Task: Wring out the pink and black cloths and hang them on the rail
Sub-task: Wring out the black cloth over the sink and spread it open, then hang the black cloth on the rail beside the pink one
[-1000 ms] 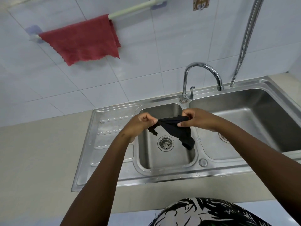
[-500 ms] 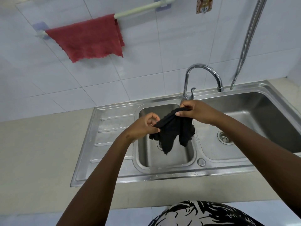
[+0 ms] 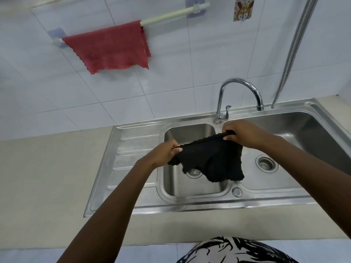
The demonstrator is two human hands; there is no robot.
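Observation:
The black cloth [image 3: 212,158] hangs spread between both hands above the small left basin of the steel sink [image 3: 133,204]. My left hand [image 3: 165,152] pinches its left top corner. My right hand [image 3: 241,134] grips its right top corner, slightly higher. The cloth's lower edge droops over the basin drain. The pink cloth [image 3: 112,47] hangs draped over the left half of the white rail [image 3: 171,16] on the tiled wall, up and to the left of the hands. The rail's right half is bare.
A chrome tap [image 3: 237,86] curves up just behind my right hand. A metal hose [image 3: 296,46] runs down the wall at the right. The larger right basin [image 3: 296,141] has its own drain. A beige counter [image 3: 47,183] surrounds the sink.
The black cloth went from a twisted rope between my hands to an opened, spread sheet. My hands moved apart, and the view tilted up toward the rail.

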